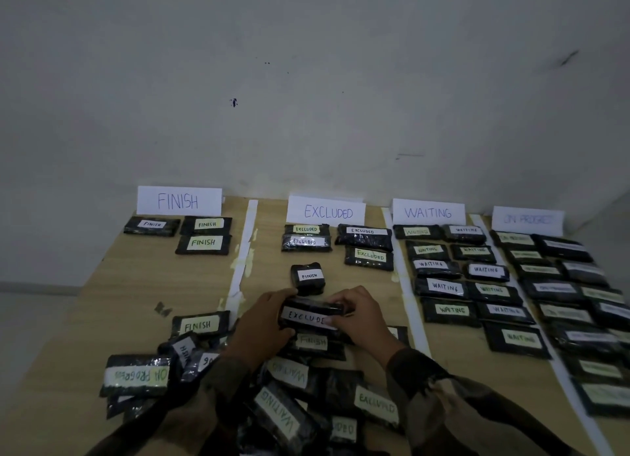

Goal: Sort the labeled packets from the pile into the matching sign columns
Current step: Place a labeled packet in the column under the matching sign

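Observation:
Both hands hold one black packet labelled EXCLUDED (308, 316) just above the pile (289, 387) at the near middle of the table. My left hand (262, 322) grips its left end, and my right hand (358, 314) pinches its right end. Four signs stand at the wall: FINISH (179, 200), EXCLUDED (326, 211), WAITING (429, 212) and ON PROGRESS (527, 219). Rows of labelled packets lie under each sign. A lone packet labelled FINISH (308, 278) lies in the EXCLUDED column, just beyond my hands.
White tape strips (243, 247) divide the wooden table (143, 278) into columns. The WAITING and ON PROGRESS columns hold several packets each, down to the right edge. Another FINISH packet (199, 324) lies at the pile's left. A grey wall stands behind the signs.

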`<state>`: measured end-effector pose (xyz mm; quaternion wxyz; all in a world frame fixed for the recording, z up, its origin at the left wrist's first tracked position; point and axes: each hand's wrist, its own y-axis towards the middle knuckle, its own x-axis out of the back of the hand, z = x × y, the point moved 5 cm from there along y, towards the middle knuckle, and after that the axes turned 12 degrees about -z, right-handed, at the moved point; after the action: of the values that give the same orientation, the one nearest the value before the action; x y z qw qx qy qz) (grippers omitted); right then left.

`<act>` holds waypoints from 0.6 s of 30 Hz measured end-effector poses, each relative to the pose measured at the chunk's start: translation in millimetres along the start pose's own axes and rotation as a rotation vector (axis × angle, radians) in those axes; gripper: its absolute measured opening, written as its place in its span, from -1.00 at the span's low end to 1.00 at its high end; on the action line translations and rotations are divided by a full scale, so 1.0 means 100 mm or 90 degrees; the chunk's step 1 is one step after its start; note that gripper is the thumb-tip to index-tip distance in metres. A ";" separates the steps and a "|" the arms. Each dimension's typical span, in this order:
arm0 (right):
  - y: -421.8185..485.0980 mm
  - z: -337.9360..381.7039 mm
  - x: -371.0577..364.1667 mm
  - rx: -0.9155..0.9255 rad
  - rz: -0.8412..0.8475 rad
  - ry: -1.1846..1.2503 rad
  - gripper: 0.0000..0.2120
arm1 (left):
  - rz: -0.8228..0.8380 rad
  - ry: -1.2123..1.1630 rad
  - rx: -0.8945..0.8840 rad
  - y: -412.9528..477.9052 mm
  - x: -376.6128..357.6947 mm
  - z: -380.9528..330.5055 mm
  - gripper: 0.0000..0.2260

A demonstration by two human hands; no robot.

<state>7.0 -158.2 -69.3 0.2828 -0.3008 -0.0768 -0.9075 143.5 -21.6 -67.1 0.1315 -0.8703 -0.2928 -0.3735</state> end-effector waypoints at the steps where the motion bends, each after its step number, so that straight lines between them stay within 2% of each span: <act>1: 0.00 0.01 0.04 0.006 -0.002 0.009 -0.66 | -0.007 -0.007 0.000 0.02 0.00 -0.02 -0.41; 5: -0.01 0.07 0.21 0.039 0.000 -0.001 -0.67 | -0.003 -0.007 -0.007 0.10 -0.03 -0.14 -0.46; 8: -0.03 0.09 0.28 0.089 0.058 -0.055 -0.37 | 0.007 -0.031 -0.003 0.15 -0.11 -0.26 -0.46; 10: -0.01 0.09 0.34 0.125 0.068 -0.124 -0.27 | 0.009 -0.033 -0.004 0.19 -0.17 -0.34 -0.46; 14: 0.10 0.01 0.51 0.190 0.016 -0.263 -0.38 | 0.011 -0.027 -0.033 0.29 -0.29 -0.48 -0.44; 18: 0.22 -0.06 0.66 0.238 -0.014 -0.382 -0.39 | -0.015 0.004 -0.079 0.38 -0.39 -0.60 -0.34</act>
<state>-26.8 -209.1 -35.6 0.2877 -0.4965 -0.3246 -0.7519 110.6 -94.9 -54.3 0.0741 -0.8721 -0.2785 -0.3955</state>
